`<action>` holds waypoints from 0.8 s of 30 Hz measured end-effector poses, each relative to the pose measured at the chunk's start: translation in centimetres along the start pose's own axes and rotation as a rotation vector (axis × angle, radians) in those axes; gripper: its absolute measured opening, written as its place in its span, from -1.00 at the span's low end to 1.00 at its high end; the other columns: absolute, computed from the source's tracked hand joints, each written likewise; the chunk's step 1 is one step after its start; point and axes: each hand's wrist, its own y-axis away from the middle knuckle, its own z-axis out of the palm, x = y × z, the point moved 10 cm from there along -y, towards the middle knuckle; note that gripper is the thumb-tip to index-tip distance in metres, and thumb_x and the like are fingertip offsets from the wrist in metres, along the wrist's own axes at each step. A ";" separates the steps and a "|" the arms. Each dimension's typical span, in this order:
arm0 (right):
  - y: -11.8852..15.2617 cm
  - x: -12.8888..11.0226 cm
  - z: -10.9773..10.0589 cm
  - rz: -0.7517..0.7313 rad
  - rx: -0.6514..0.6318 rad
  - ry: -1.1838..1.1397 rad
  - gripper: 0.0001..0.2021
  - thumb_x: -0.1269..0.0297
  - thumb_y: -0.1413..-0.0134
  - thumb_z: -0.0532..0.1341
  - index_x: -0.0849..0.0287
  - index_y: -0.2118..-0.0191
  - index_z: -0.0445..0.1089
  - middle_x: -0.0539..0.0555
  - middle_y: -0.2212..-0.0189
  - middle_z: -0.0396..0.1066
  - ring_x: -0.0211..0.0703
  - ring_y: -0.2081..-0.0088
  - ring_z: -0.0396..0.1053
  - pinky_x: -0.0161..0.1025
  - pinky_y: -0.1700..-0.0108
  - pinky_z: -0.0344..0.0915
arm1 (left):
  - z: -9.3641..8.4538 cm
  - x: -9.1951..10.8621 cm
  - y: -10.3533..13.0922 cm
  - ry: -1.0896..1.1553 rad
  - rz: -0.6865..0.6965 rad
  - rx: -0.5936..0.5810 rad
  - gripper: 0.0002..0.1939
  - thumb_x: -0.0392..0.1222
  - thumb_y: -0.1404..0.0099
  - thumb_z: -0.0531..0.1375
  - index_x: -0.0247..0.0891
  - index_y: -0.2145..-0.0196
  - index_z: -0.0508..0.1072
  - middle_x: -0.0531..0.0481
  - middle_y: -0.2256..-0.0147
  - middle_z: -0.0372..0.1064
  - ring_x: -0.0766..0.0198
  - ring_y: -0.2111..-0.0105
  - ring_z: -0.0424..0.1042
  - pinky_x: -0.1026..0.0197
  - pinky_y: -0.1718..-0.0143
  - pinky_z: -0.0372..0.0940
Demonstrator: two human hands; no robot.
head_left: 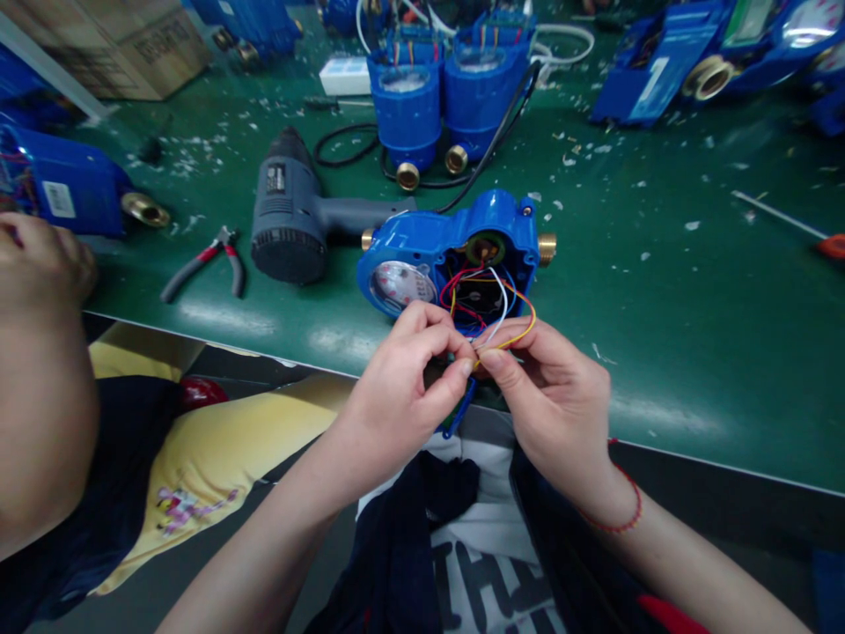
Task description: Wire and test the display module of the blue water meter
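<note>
A blue water meter point(455, 231) lies on the green workbench near its front edge, its round dial window point(401, 286) on the left and its wiring compartment uncovered. Red, white, yellow and blue wires point(507, 295) loop out of that compartment toward my fingers. My left hand point(422, 370) pinches thin wires between thumb and forefinger. Close against it, my right hand point(547, 379) also pinches the wires, with the yellow one arching over its fingers. Just below the hands, part of a blue cover with a green board point(455, 418) hangs at the bench edge, mostly hidden.
Behind the meter rests a grey heat gun point(290, 211), with cutting pliers point(208, 260) to its left. Two blue meters point(406, 110) stand farther back among cables. A screwdriver point(785, 216) lies at right. At far left, a co-worker's hand point(40, 260) is beside another meter point(66, 189).
</note>
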 end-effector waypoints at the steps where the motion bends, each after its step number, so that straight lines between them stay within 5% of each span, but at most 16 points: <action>1: 0.0 0.1 0.0 0.000 0.003 -0.002 -0.93 0.43 -0.15 0.19 0.15 0.35 0.37 0.01 0.37 0.38 -0.22 0.29 0.36 -0.25 0.25 0.31 | 0.0 0.0 0.0 0.000 -0.005 0.004 -0.86 -0.44 -0.22 0.12 -0.28 0.45 0.35 0.00 0.31 0.20 0.32 0.26 0.26 0.26 0.18 0.24; 14: 0.2 -1.5 0.4 -0.163 -0.010 0.127 -0.89 0.52 -0.13 0.19 0.17 0.34 0.37 0.01 0.35 0.37 -0.23 0.23 0.34 -0.24 0.17 0.27 | 0.2 0.0 -0.3 -0.076 -0.026 0.022 -0.81 -0.48 -0.19 0.11 -0.28 0.51 0.30 0.02 0.36 0.19 0.32 0.34 0.26 0.25 0.28 0.25; 24: 0.1 -1.2 0.4 -0.142 -0.019 0.132 -0.90 0.48 -0.14 0.19 0.13 0.34 0.38 0.01 0.35 0.38 -0.19 0.25 0.35 -0.20 0.18 0.29 | 0.6 -0.7 -0.2 -0.079 -0.061 0.010 -0.81 -0.47 -0.22 0.10 -0.28 0.50 0.30 0.01 0.35 0.18 0.31 0.33 0.25 0.22 0.25 0.26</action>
